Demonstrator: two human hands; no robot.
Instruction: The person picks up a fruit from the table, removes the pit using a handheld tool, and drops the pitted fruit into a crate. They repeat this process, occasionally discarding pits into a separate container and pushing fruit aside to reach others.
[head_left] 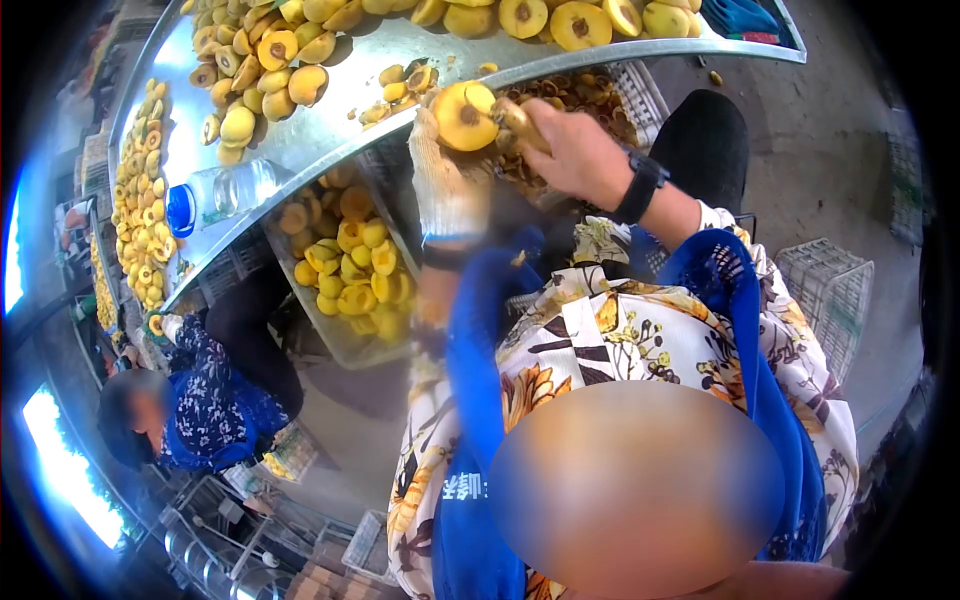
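My left hand (pixel 447 190), in a whitish glove, holds a halved yellow fruit (pixel 466 115) with its cut face and brown centre showing. My right hand (pixel 565 145) is bare, with a black watch on the wrist. Its fingers are wrapped round a small tool (pixel 518 127) that touches the right side of the fruit; the tool's tip is hidden. Below both hands lies a crate (pixel 640 100) with brown scraps in it.
A metal table (pixel 365 60) bears piles of halved fruit (pixel 275 60) and a blue-capped bottle (pixel 225 195). Under its edge stands a crate of yellow halves (pixel 355 265). A co-worker (pixel 215 400) sits at the left. An empty-looking crate (pixel 825 295) stands at the right.
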